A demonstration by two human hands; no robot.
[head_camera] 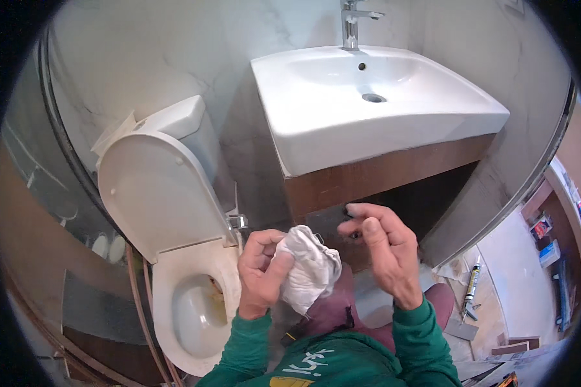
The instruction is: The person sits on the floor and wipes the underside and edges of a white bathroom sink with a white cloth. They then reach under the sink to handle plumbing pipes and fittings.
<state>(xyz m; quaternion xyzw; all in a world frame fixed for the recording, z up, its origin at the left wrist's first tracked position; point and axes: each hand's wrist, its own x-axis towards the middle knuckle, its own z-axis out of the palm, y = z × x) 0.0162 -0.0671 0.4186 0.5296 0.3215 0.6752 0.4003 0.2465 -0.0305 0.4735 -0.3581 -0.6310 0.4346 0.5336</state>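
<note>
My left hand (265,268) grips a crumpled white cloth (311,271), thumb on top and fingers behind it. The cloth hangs above my lap, with a frayed edge at its top. To the right, my right hand (385,242) is raised, its fingers bent and apart, and nothing shows in it. Just beyond both hands stands the brown wooden front of the vanity (382,176) below a white ceramic washbasin (392,128). Left of my left hand is a toilet bowl (193,319) with its lid (160,193) raised; stains mark the inside of the bowl.
A chrome faucet (350,29) rises at the basin's back. A small chrome valve (239,221) sits by the toilet. On the floor at right lie a sealant cartridge (473,280) and a flat grey piece (461,330). Shelves with packets (549,252) stand beyond the doorway.
</note>
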